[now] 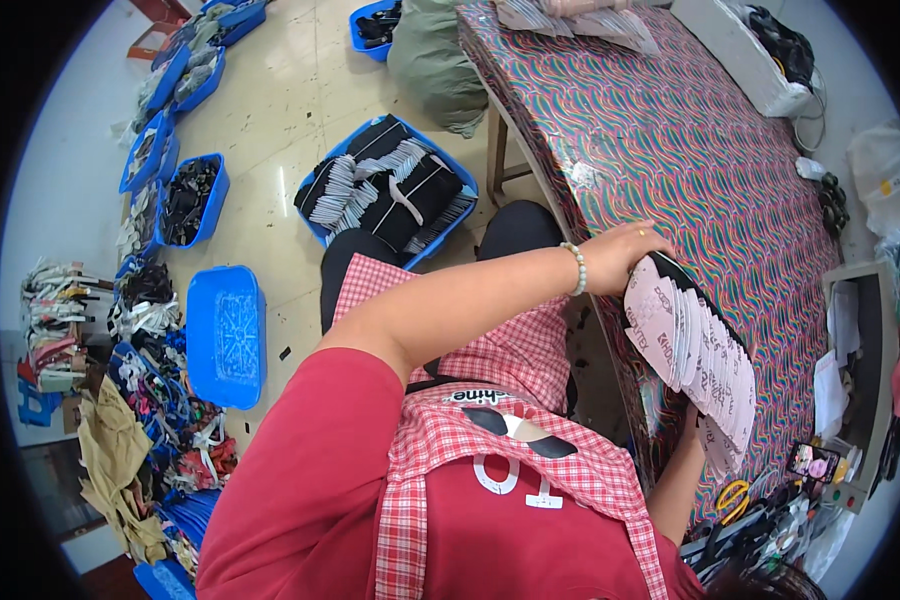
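Observation:
A fanned stack of insole-like pieces (695,350), with pale pink printed faces and a black edge, is at the near edge of the patterned table. My left hand (622,255), with a beaded bracelet at its wrist, reaches across my body and is closed on the stack's upper end. My right hand (692,428) is at the stack's lower side; the pieces cover its fingers, so its grip is hidden. On the floor by my knees, a blue tub (470,205) holds many black pieces with pale edges, laid in stacked rows.
The table (660,150) has a wavy multicoloured cover. Yellow-handled scissors (733,500), a phone (813,462) and loose tools lie at its near right. An unfilled blue tub (227,335) stands left on the floor. More filled tubs and heaps of straps line the left wall; a green sack (437,70) stands ahead.

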Demonstrator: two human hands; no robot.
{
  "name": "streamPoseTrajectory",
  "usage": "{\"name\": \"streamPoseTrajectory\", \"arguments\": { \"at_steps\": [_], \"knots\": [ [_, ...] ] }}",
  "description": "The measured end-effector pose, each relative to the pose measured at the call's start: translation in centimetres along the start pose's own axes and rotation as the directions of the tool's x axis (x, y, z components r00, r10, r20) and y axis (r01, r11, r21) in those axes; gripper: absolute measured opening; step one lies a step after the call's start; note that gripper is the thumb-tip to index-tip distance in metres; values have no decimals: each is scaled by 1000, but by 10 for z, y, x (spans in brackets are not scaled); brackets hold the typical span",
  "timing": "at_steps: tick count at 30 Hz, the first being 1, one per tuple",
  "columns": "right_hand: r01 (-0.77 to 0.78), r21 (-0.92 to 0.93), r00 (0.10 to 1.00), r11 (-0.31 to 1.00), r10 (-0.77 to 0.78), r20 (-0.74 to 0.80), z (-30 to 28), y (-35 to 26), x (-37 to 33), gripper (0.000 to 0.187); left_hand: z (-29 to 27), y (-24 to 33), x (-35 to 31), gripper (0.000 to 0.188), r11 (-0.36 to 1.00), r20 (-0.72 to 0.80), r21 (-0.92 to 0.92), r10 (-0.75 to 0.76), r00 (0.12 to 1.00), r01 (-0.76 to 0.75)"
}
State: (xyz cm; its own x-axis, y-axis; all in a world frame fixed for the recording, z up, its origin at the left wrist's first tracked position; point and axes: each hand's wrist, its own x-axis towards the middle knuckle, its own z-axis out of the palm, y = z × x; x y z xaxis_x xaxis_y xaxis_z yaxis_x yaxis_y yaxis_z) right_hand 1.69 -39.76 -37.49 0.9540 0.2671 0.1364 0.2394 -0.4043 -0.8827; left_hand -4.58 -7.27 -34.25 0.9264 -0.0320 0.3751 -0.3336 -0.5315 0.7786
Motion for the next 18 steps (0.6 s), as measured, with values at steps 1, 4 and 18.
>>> {"name": "streamPoseTrajectory", "arguments": {
  "at_steps": [1, 4, 18],
  "knots": [
    [4, 26, 1000, 1000, -5, 19, 0, -3, 1, 59, -2, 6, -6, 55, 998, -7, 45, -45, 999, 45],
    [-23, 133, 998, 991, 16, 53, 5, -18, 3, 60, -28, 34, -29, 70, 969, 146, -39, -236, 961, 244],
    [-108, 267, 795, 958, -78, 602, 365, -208, 69, 52, -185, -100, -228, 86, 764, -639, -623, -621, 455, 168]
  ]
}}
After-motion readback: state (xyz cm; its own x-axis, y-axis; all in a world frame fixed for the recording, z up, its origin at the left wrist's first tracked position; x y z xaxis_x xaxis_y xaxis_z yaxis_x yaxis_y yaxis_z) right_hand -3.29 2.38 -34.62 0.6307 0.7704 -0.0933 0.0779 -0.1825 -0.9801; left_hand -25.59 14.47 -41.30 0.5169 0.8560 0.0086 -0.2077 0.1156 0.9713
